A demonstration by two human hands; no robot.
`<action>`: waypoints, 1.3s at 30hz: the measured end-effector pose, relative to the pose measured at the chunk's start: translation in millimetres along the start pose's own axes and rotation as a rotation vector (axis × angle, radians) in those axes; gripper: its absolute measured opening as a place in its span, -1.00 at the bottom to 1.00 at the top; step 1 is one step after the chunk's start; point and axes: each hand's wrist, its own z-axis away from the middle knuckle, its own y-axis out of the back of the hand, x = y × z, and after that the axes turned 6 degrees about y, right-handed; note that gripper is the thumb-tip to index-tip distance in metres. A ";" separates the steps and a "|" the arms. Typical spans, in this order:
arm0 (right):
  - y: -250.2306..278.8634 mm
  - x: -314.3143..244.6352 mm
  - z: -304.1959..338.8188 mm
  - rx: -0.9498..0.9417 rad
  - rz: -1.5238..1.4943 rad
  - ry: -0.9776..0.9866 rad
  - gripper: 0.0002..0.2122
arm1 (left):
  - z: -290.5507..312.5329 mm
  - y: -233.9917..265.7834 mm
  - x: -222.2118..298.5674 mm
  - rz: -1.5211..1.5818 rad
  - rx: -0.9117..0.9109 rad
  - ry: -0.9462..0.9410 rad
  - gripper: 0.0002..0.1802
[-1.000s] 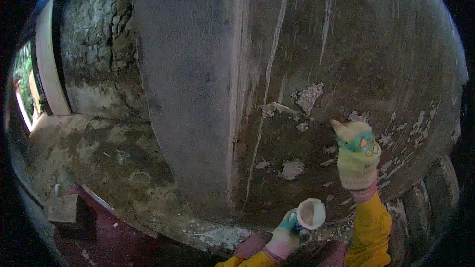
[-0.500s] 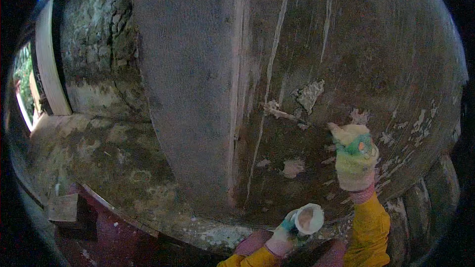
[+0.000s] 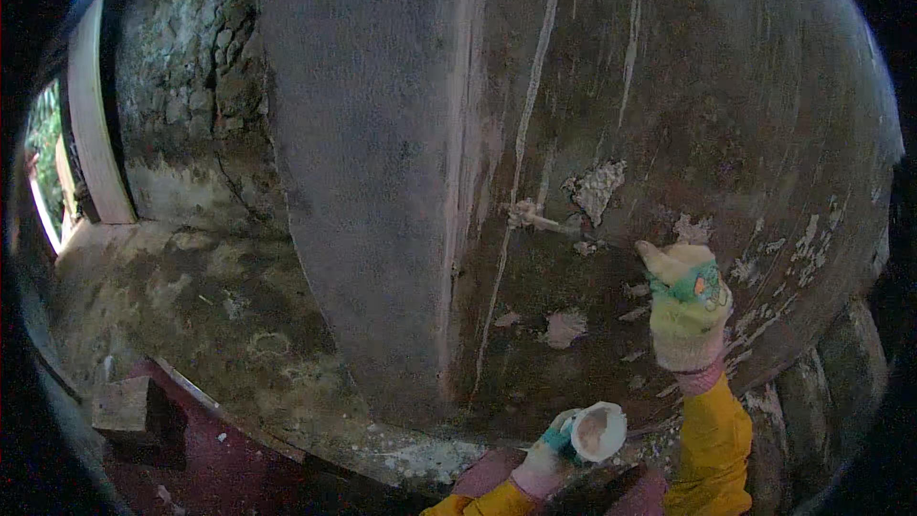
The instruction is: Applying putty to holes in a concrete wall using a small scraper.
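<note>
Near the bottom, my gloved left hand (image 3: 546, 451) is closed around a small white cup (image 3: 611, 432), tipped so its mouth shows a pale pinkish paste inside. My right hand (image 3: 686, 311), in a pale glove with a green patch, grips a thin-handled tool (image 3: 559, 225). The tool's pale, lumpy end touches or nearly touches the dark brown wall (image 3: 592, 67); I cannot tell its exact kind. Just above the tool, a rough whitish lump (image 3: 598, 189) sticks to the wall. A flatter pale patch (image 3: 565, 327) lies below it.
Light streaks and smears mark the wall, denser at right. A smooth grey band (image 3: 368, 153) runs down its left part. Farther left are a cracked plaster wall (image 3: 181, 86), a pale post (image 3: 98, 124) beside a bright opening, and a wooden block (image 3: 124, 406) on a dark red surface (image 3: 224, 468).
Both hands keep nearly the same places. The tool's end has shifted slightly on the wall, and the right hand sits a touch lower.
</note>
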 end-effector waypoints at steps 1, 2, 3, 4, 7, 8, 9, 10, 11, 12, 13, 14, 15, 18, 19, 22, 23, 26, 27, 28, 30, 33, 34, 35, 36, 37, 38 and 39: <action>-0.8 0.3 -0.7 -0.025 0.227 0.111 -0.54 | 1.5 -1.8 -0.1 -0.046 -0.023 -0.025 -0.60; -1.6 0.2 -0.6 0.004 0.131 0.088 -0.55 | 2.7 -4.1 -0.6 -0.086 0.029 -0.046 -0.61; -2.3 0.5 -0.7 -0.010 0.070 0.010 -0.56 | 4.7 -6.0 -0.4 -0.152 0.054 -0.089 -0.62; -2.8 0.7 -0.4 -0.036 0.022 -0.050 -0.56 | 6.7 -7.8 -0.1 -0.125 0.065 -0.067 -0.63; -4.0 0.8 1.7 0.048 0.116 0.047 -0.58 | 8.7 -10.2 2.2 -0.120 0.049 -0.066 -0.63; -4.1 1.0 2.0 0.070 0.144 0.075 -0.58 | 8.3 -10.1 3.3 -0.119 0.079 -0.057 -0.63; -4.1 0.9 2.4 0.090 0.157 0.083 -0.58 | 6.8 -9.7 4.9 -0.118 0.110 -0.046 -0.63; -4.6 0.4 2.6 0.102 0.190 0.067 -0.58 | 6.3 -9.2 3.9 -0.123 0.121 -0.040 -0.63; -4.6 0.2 2.5 0.091 0.139 0.059 -0.58 | 5.6 -8.7 1.7 -0.129 0.132 -0.035 -0.62; -5.4 -0.5 2.5 0.072 0.106 0.026 -0.58 | 3.4 -7.4 2.5 -0.170 0.078 -0.060 -0.62; -6.0 -0.9 2.2 0.053 0.072 -0.004 -0.58 | 3.3 -6.2 0.5 -0.113 0.050 -0.017 -0.61; -6.0 -1.3 2.2 0.060 0.107 0.021 -0.59 | 0.6 -4.8 1.5 -0.090 -0.042 -0.004 -0.61; -6.5 -2.0 2.4 0.067 0.141 0.045 -0.60 | -0.3 -3.5 1.1 -0.073 -0.047 0.019 -0.60; -7.6 -1.7 2.0 0.032 0.126 0.030 -0.59 | 3.4 -0.1 -1.8 0.058 -0.073 0.043 -0.61; -8.3 -1.4 1.7 -0.007 0.106 -0.013 -0.58 | 4.6 0.0 -2.6 0.006 -0.070 0.017 -0.61; -8.6 -2.4 2.5 0.063 0.209 0.075 -0.68 | 6.6 -3.3 -3.6 -0.198 -0.026 -0.063 -0.61; -7.7 -2.7 2.6 0.019 0.189 0.040 -0.67 | 6.5 -5.4 -3.4 -0.340 -0.036 -0.111 -0.61; -6.7 -4.2 1.5 -0.028 0.183 -0.020 -0.64 | 11.3 -10.8 -3.6 -0.194 -0.072 -0.091 -0.63; -4.2 -4.0 0.9 -0.024 0.175 0.003 -0.59 | 13.0 -12.1 -3.2 -0.024 -0.070 -0.049 -0.63; -4.2 -4.3 0.0 -0.003 0.185 0.015 -0.55 | 13.9 -13.0 -2.5 -0.052 -0.086 -0.055 -0.63; -4.3 -4.1 -2.1 0.014 0.117 0.055 -0.63 | 15.1 -13.8 -1.1 -0.042 -0.104 -0.065 -0.63; -9.5 -4.1 -5.1 0.097 -0.224 -0.136 -0.63 | 13.8 -12.8 1.0 -0.102 0.033 -0.043 -0.61; -10.8 -3.9 -6.0 0.130 -0.425 -0.218 -0.62 | 11.6 -12.3 2.4 -0.115 0.018 -0.044 -0.62; -9.7 -2.8 -6.9 0.109 -0.187 -0.093 -0.62 | 8.7 -11.7 4.0 -0.096 -0.004 -0.037 -0.63; -8.1 -1.4 -7.7 0.084 0.010 0.047 -0.61 | 7.6 -11.1 3.8 -0.102 0.059 -0.029 -0.65; -6.3 -0.5 -8.3 0.054 0.229 0.162 -0.61 | 7.4 -10.6 2.6 -0.095 0.051 -0.022 -0.65; -4.9 0.1 -8.6 0.033 0.159 0.134 -0.61 | 7.1 -10.4 1.7 -0.113 0.127 -0.015 -0.65; -4.4 0.2 -8.9 0.008 0.112 0.081 -0.61 | 7.6 -10.6 0.7 -0.101 0.151 -0.009 -0.65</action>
